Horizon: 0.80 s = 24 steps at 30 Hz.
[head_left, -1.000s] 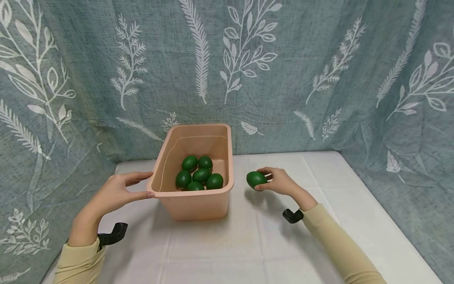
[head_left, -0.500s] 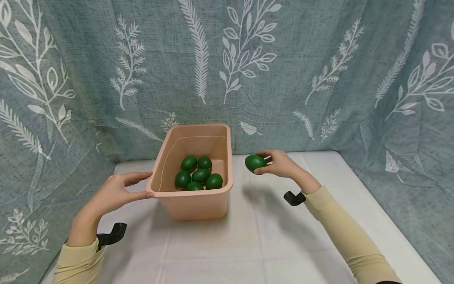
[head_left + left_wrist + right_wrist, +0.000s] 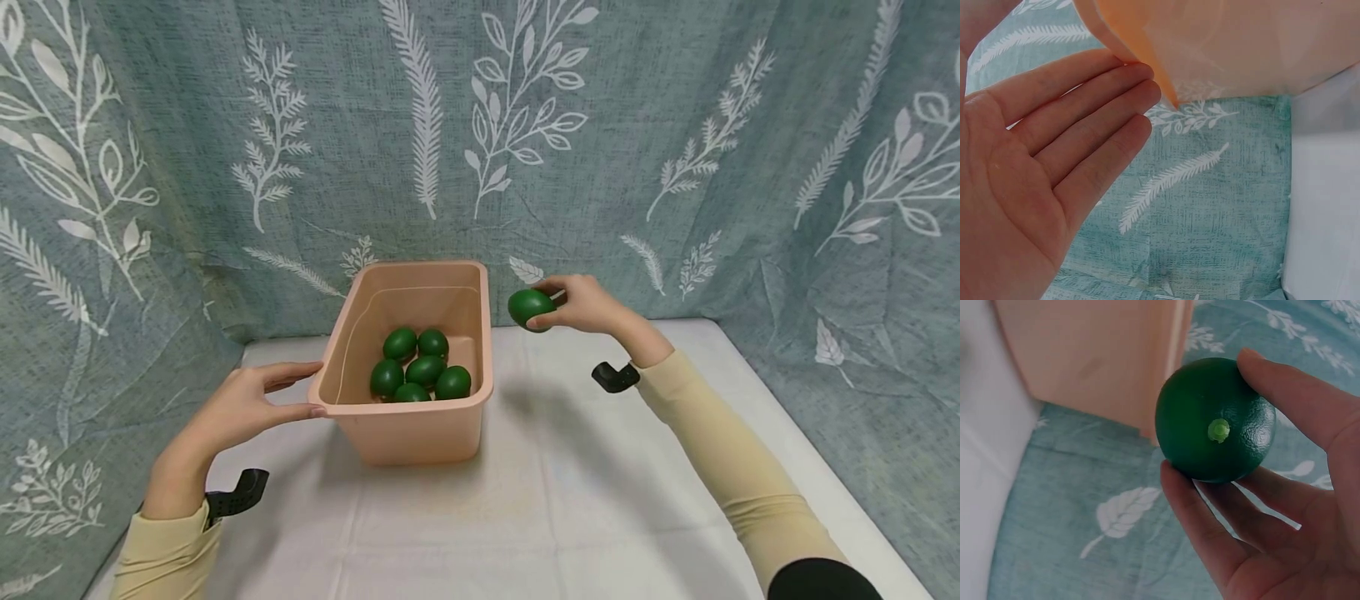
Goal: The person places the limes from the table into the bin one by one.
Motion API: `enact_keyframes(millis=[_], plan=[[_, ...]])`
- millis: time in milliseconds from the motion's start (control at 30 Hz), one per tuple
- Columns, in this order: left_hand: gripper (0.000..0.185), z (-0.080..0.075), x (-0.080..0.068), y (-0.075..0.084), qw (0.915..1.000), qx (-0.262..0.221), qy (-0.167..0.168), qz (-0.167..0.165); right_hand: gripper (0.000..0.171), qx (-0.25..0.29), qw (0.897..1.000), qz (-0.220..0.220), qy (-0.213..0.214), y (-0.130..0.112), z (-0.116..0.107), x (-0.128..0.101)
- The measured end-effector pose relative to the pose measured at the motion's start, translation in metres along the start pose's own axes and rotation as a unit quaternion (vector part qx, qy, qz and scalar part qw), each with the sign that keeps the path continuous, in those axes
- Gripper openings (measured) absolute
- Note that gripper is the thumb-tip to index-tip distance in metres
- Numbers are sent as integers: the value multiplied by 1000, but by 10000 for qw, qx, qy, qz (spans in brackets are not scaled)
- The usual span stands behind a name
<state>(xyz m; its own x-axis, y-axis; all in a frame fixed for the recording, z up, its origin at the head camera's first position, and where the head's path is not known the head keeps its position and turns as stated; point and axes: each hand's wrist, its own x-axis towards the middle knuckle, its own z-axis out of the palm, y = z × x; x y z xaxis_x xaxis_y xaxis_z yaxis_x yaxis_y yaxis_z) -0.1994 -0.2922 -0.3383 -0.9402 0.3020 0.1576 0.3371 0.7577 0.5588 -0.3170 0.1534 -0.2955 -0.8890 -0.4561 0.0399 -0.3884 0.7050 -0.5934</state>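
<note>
My right hand (image 3: 588, 304) holds a glossy dark green avocado (image 3: 531, 309) between thumb and fingertips, raised above the table to the right of a peach plastic bin (image 3: 408, 437). The right wrist view shows a pale stem scar on the avocado (image 3: 1216, 419), turned toward the camera. Several more green avocados (image 3: 425, 372) lie together on the bin's floor. My left hand (image 3: 243, 404) is at the bin's left front corner, its thumb tip at the front rim. In the left wrist view its fingers (image 3: 1094, 134) lie straight, tips against the bin's rim.
The bin stands on a table with a white cloth (image 3: 525, 508). A blue-green curtain (image 3: 600, 167) with white leaf prints hangs behind and along both sides. Black wrist mounts (image 3: 240, 492) stick out from both wrists. Something black and round (image 3: 823, 581) shows at the lower right.
My right hand has lifted the avocado off the tablecloth, up and slightly left, to about the height of the bin's back rim. My left hand and the bin have stayed in place.
</note>
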Motion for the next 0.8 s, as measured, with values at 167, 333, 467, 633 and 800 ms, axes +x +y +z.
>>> enact_keyframes(millis=[167,333,467,633,800], plan=[[65,0,0,-1,10000,31,-31,7,61,-102,9998,-113,-93,-13,-7,9],[64,-1,0,0,10000,18,-55,5,59,-226,9995,-149,-179,-26,-10,18],[62,-3,-1,1,10000,-18,-52,35,58,-312,9989,-142,-308,-36,-10,28],[61,-3,-2,1,10000,-25,-24,14,59,-320,9983,-115,-478,-51,-7,42],[62,-1,-2,0,10000,6,22,44,62,-269,9975,31,-654,-65,1,56]])
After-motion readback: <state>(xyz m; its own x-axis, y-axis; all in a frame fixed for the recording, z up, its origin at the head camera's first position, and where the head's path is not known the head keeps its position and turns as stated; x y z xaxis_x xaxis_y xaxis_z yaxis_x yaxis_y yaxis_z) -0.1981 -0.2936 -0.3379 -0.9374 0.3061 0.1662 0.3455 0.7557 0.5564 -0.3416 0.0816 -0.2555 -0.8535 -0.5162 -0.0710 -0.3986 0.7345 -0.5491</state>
